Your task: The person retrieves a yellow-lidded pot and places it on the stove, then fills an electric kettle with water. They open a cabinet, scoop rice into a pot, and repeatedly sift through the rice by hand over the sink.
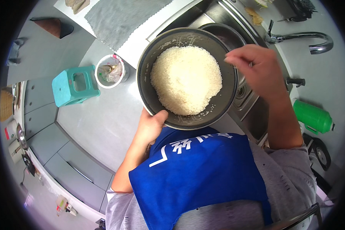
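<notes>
My left hand (153,125) grips the near left rim of a dark rice cooker inner pot (228,95), its thumb over the edge. A mound of uncooked white rice (187,77) lies in the pot, with loose grains stuck to the wall. Over the pot's right rim, my right hand (254,67) is raised with thumb and fingertips pinched together; whether anything is between them cannot be told. Behind the pot, a second dark round bowl (230,33) rests in the stainless steel sink (247,107), partly hidden.
A chrome faucet (302,37) stands beyond the sink, a green thermos flask (313,116) at the right. Upper left, a grey cloth mat (123,21) covers part of the white counter. On the floor are a waste bin (109,83) with rubbish and a turquoise plastic stool (64,89).
</notes>
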Action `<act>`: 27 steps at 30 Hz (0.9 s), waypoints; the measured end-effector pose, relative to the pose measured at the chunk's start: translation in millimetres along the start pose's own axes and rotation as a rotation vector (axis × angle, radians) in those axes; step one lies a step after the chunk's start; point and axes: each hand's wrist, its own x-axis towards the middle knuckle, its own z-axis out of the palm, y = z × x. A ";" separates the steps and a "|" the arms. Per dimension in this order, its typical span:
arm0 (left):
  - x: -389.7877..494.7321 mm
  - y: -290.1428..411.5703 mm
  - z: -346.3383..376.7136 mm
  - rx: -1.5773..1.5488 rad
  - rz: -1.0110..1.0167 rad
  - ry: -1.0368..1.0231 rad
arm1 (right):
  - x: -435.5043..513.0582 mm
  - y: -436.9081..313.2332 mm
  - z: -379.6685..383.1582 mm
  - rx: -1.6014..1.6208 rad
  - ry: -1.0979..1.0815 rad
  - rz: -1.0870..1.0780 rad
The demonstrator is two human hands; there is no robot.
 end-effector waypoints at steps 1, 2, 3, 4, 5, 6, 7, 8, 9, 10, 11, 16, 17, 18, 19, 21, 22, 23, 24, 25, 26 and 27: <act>0.0 -0.5 -0.7 0.003 -0.011 0.018 | -1.2 5.5 -7.6 0.020 -0.001 0.105; 0.0 -1.7 -1.0 0.006 -0.022 0.032 | -3.0 12.1 -16.3 0.044 -0.002 0.208; 0.4 -3.1 -0.6 0.009 -0.031 0.041 | -4.6 19.5 -26.4 0.075 0.006 0.299; 0.7 -4.2 -0.8 0.017 -0.024 0.046 | -5.4 28.4 -30.5 0.064 0.021 0.338; 1.6 -5.7 0.2 -0.013 -0.013 0.049 | -7.4 36.9 -36.2 0.034 0.005 0.368; 2.1 -7.3 1.1 -0.056 0.028 0.042 | -10.1 45.3 -41.9 0.006 -0.007 0.425; 3.0 -8.8 2.3 -0.065 0.024 0.074 | -12.4 53.8 -46.7 -0.012 -0.019 0.474; 2.5 -9.5 1.2 -0.078 0.010 0.066 | -14.6 62.2 -49.7 -0.059 -0.018 0.494; 3.3 -11.2 2.8 -0.124 0.037 0.083 | -17.5 69.8 -52.1 -0.127 -0.007 0.476; 4.0 -11.0 1.1 -0.094 0.025 0.067 | -20.2 76.9 -54.2 -0.195 0.004 0.455; 4.9 -10.6 -0.9 -0.053 -0.003 0.071 | -22.9 83.2 -55.5 -0.259 0.013 0.436; 7.0 -13.5 -4.3 -0.054 -0.003 0.052 | -29.1 102.1 -52.6 -0.463 0.125 0.373; 7.1 -14.1 -4.4 -0.041 -0.015 0.061 | -29.3 102.5 -52.0 -0.431 0.144 0.391; 6.9 -14.4 -4.7 -0.051 -0.009 0.060 | -28.9 101.7 -51.3 -0.283 0.138 0.448; 6.6 -14.6 -4.7 -0.047 -0.015 0.064 | -28.5 99.6 -50.5 -0.129 0.136 0.492; 6.7 -14.5 -3.5 -0.050 -0.005 0.068 | -25.7 93.2 -49.6 0.208 0.128 0.574; 6.3 -14.2 -3.0 -0.055 0.009 0.068 | -24.6 88.5 -48.5 0.391 0.120 0.613; 5.9 -14.0 -2.0 -0.049 0.016 0.074 | -23.6 83.4 -47.6 0.574 0.112 0.649; 6.0 -12.8 -2.0 -0.021 0.000 0.077 | -22.1 78.1 -46.7 0.653 0.089 0.628; 6.2 -12.4 -0.5 -0.056 0.031 0.057 | -20.5 72.7 -45.3 0.734 0.064 0.606; 5.5 -12.0 0.3 -0.074 0.046 0.065 | -18.8 67.3 -43.1 0.829 0.032 0.566; 4.2 -11.9 1.2 -0.090 0.058 0.081 | -16.8 62.2 -41.0 0.845 -0.009 0.546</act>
